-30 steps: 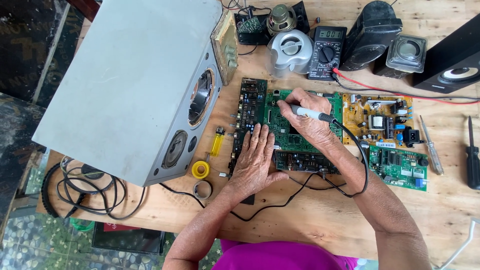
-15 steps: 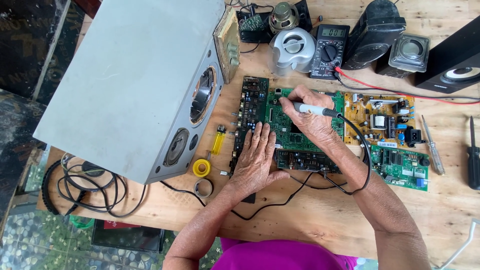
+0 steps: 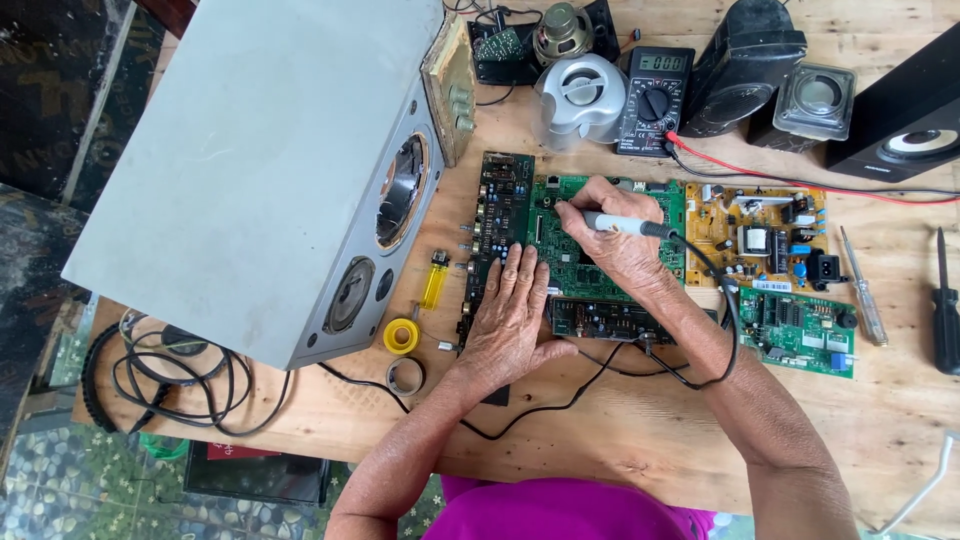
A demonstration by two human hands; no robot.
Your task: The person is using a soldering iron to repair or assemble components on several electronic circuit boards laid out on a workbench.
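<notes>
A green circuit board (image 3: 560, 262) lies on the wooden table, between a dark board (image 3: 497, 215) on its left and a yellow-brown board (image 3: 765, 235) on its right. My right hand (image 3: 625, 245) is closed around a grey soldering iron (image 3: 620, 224), its tip pointing left onto the upper part of the green board. The iron's black cable (image 3: 725, 330) loops back past my right forearm. My left hand (image 3: 510, 318) rests flat, fingers spread, on the lower edge of the dark and green boards. A narrow dark board (image 3: 610, 318) lies just under my right wrist.
A big grey speaker cabinet (image 3: 270, 170) lies on its side at left. A multimeter (image 3: 652, 98), small speakers (image 3: 815, 98) and a silver round unit (image 3: 582, 98) line the back. Two screwdrivers (image 3: 945, 300) lie at right. A yellow tape roll (image 3: 401, 336), yellow lighter (image 3: 433, 284) and coiled cable (image 3: 170, 375) sit at front left.
My right hand and the soldering iron have shifted a little to the left and up across the green board. My left hand stays flat in the same place.
</notes>
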